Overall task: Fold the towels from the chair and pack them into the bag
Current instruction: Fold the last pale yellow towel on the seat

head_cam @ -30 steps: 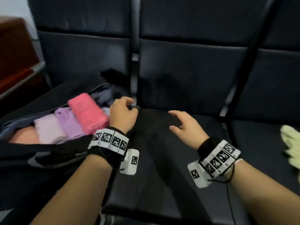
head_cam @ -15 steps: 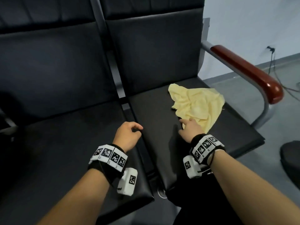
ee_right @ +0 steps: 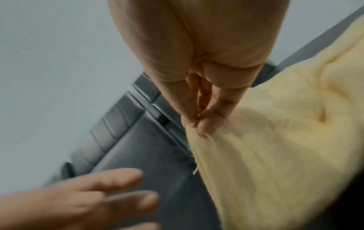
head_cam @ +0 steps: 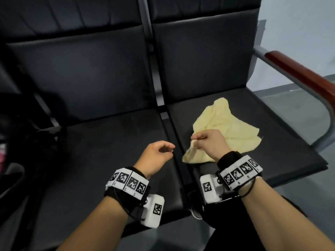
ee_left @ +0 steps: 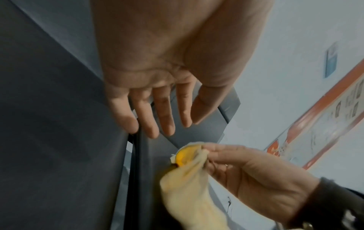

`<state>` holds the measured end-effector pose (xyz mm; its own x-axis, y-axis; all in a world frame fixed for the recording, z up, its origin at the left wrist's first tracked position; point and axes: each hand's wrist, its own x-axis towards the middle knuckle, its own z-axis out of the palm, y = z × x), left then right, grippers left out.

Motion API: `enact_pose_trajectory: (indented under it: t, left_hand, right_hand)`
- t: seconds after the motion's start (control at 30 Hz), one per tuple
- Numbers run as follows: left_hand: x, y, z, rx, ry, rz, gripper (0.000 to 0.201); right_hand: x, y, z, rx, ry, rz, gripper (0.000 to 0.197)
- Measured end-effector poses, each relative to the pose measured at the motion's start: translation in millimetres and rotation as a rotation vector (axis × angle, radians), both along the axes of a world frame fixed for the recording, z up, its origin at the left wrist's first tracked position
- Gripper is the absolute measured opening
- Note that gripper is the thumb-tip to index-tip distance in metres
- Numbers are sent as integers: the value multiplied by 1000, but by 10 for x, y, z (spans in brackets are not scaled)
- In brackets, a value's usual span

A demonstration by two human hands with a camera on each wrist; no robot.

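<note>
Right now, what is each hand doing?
Left hand: open, fingers relaxed, holding nothing.
Right hand: pinching a corner of the yellow towel.

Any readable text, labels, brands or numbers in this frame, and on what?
None can be read.
Wall poster, orange border: print too blurred.
Blue sign on the wall: too small to read.
Left wristband and right wristband: square black-and-white marker patterns only, no letters or digits.
</note>
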<state>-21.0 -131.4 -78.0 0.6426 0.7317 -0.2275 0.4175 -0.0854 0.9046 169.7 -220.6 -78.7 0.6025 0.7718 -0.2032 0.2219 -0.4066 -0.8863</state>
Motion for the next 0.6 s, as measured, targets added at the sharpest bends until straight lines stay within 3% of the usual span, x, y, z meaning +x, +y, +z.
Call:
enact_pose_trajectory:
  t: [0.13, 0.2, 0.33, 0.5, 0.6]
  left_hand:
    - [-538, -142, 263, -171, -207, -28, 37]
    - [-864, -155, 293, -75, -186, -4, 37]
    - [-1558, -90, 283, 190, -44, 112, 10]
    - [-2335, 13, 360, 263, -128, 250, 12]
    - [-2652, 56, 446, 321, -130, 270, 13]
  right_hand:
    - [-842, 57, 419, 237, 244, 163, 27]
    - [-1230, 99, 524, 281, 312, 230, 28]
    - [-1905, 187, 571, 312, 407, 316, 28]
    - [-2511, 272, 574, 287, 302, 364, 31]
    - [-2748, 347, 633, 276, 37, 478, 29]
